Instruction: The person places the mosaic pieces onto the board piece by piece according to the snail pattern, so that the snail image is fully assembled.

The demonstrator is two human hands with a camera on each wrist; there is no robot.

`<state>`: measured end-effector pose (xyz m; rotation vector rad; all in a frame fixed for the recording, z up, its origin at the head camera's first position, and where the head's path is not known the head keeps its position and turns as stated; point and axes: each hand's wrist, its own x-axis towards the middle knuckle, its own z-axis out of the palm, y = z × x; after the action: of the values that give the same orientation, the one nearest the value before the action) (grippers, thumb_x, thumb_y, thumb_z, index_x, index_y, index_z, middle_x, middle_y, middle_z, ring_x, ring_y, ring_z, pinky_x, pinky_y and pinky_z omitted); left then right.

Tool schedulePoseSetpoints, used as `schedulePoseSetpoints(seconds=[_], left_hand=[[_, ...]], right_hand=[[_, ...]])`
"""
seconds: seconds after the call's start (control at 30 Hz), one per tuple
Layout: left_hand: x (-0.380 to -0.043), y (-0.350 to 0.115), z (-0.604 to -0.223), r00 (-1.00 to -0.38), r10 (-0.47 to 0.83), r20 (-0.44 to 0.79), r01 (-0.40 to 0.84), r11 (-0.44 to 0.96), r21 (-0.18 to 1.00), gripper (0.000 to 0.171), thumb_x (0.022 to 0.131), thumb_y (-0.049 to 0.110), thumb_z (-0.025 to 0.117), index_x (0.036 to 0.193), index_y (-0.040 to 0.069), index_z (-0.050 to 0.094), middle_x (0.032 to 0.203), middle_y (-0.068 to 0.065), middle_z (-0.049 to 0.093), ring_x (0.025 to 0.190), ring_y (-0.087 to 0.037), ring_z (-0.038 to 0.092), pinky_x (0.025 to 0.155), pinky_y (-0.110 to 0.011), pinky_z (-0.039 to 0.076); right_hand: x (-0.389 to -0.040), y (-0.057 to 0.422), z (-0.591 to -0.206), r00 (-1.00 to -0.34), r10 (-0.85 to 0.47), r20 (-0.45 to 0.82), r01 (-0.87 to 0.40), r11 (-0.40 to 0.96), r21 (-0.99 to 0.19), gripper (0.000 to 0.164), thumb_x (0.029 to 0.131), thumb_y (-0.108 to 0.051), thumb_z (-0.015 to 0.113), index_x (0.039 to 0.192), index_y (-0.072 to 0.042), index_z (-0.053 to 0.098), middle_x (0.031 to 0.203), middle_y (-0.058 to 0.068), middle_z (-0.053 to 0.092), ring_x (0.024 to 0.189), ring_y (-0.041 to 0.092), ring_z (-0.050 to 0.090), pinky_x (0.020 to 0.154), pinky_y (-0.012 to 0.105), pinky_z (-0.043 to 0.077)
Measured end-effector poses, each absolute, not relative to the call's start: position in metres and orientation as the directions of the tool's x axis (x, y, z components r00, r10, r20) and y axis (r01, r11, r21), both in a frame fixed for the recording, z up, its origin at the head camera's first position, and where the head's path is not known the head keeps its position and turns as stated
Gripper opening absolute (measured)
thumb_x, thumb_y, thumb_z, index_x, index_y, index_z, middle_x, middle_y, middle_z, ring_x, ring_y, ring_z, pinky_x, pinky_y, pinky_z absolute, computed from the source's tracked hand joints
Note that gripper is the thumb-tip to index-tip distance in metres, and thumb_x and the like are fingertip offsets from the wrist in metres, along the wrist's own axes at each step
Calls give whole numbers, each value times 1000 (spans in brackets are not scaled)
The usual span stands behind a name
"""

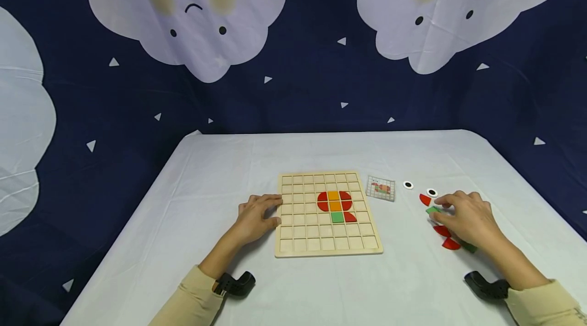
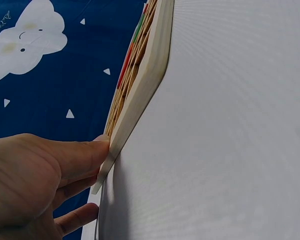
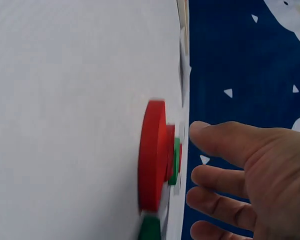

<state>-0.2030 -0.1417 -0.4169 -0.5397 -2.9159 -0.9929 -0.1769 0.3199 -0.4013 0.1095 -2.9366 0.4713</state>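
My spread left fingers point(image 1: 266, 200) touch the board point(image 1: 299, 245), presumably to steady it; my parted right fingers point(image 3: 220, 180) hold nothing.

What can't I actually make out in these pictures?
- Head view: the card's fine details, too small.
- Head view: part of the lower green piece, behind the right hand.
- Left wrist view: the board's grid, edge-on and cut off at the top.
- Right wrist view: the front green piece, blurred and cut off below.
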Motion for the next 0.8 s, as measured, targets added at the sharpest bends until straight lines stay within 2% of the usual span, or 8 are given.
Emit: schedulePoseSetpoints(seconds=[0.33, 0.8], left_hand=[[-203, -142, -417, -941, 315, 126, 327, 743, 583, 45, 84, 20, 69, 127, 13, 60, 137, 2, 54, 122, -26, 43, 94, -51, 25], [-202, -141, -416, -940, 318, 125, 329, 744, 581, 45, 84, 20, 69, 128, 13, 60, 137, 2, 54, 122, -26, 43, 94, -51, 25]], right_hand=[[-178, 326, -406, -987, -61, 146, -100, 957, -274, 47, 75, -35, 74, 105, 1, 68, 101, 25, 63, 95, 46, 47, 73, 53, 31], [-178, 318, -408, -974, -133, 181, -179, 947, -268, 29, 76, -22, 74, 98, -4, 70, 99, 20, 65, 91, 38, 50, 73, 50, 32]])
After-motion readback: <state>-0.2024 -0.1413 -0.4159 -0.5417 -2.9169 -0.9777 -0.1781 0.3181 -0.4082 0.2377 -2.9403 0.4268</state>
